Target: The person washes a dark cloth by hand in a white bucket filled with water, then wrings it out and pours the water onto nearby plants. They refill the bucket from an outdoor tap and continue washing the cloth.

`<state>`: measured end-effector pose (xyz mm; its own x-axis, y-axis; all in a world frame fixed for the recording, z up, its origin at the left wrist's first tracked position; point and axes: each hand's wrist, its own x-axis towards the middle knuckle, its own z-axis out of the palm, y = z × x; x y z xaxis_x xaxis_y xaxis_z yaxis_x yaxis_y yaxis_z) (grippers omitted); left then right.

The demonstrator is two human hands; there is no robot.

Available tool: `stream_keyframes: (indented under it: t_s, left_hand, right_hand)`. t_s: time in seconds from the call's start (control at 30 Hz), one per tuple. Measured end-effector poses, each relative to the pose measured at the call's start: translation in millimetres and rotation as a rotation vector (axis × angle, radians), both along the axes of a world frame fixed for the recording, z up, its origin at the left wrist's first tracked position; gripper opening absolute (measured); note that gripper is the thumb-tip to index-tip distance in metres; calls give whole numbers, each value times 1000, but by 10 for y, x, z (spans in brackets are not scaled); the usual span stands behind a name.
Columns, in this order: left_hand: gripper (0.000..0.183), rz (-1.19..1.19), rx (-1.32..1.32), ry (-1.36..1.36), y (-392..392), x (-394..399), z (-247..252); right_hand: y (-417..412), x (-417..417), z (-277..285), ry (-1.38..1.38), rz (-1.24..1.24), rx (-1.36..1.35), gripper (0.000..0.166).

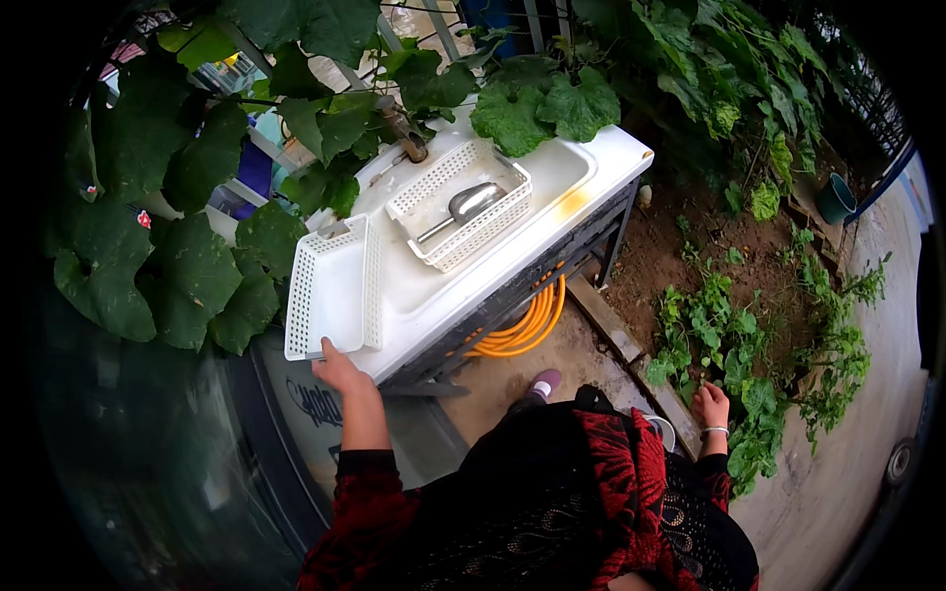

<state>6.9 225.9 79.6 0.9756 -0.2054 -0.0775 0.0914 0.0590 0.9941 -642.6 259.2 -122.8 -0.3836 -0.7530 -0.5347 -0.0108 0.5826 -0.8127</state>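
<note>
My left hand (pixel 344 371) grips the near end of a white perforated plastic basket (pixel 330 299), thumb over the rim. No contents show in this basket, which sits tilted at the left end of a white sink (pixel 618 156). Inside the sink basin rests another white perforated basket (pixel 464 164), possibly two nested. It holds a shiny metal scoop (pixel 477 202) whose handle points toward the near left. Low on the right, my right hand (pixel 711 406) hangs over green plants, its fingers loosely bent and nothing visible in them.
A brown tap or pipe (pixel 403 129) rises behind the basin. Broad vine leaves (pixel 580 103) overhang the sink's back edge. Beneath it lies a coiled orange hose (pixel 528 329). To the right are a soil bed (pixel 643 258) with a raised border (pixel 606 321) and a green bucket (pixel 836 199).
</note>
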Motion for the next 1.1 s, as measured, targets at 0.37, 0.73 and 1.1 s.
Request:
stream_keyframes:
  t_s: [0.37, 0.73, 1.1]
  left_hand:
    - [55, -917, 242, -604, -1009, -1986, 168]
    - [53, -1730, 298, -152, -1650, -3885, -948]
    - [44, -2147, 897, 32, -1443, -5012, -2192]
  right_hand:
    - [1116, -161, 53, 140, -416, -42, 32]
    - [2667, 229, -115, 59, -974, 316, 36]
    - [2255, 724, -1163, 116, -846, 374, 36]
